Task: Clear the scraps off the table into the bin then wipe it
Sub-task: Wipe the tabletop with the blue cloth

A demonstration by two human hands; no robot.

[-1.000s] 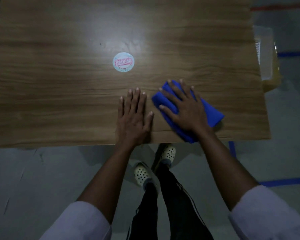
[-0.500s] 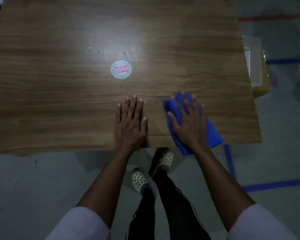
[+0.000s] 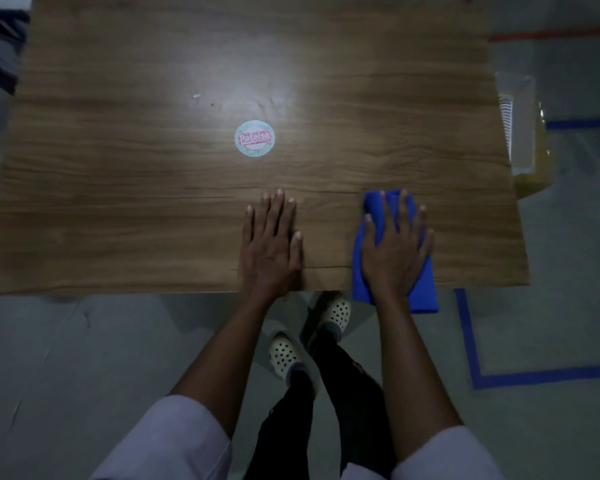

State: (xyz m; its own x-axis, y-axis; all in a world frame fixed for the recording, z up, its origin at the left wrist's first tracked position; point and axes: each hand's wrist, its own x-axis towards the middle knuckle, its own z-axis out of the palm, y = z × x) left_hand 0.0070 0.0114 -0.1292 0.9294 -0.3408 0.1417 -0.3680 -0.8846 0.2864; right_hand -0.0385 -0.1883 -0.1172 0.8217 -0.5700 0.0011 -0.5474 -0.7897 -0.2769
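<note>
The right hand presses flat, fingers spread, on a blue cloth overhanging the near edge of the wooden tabletop. The left hand lies flat and empty beside it; a round sticker sits mid-tabletop.

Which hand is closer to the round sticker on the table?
Left. The left hand lies flat below the round sticker; the right hand presses the blue cloth farther right.
</note>
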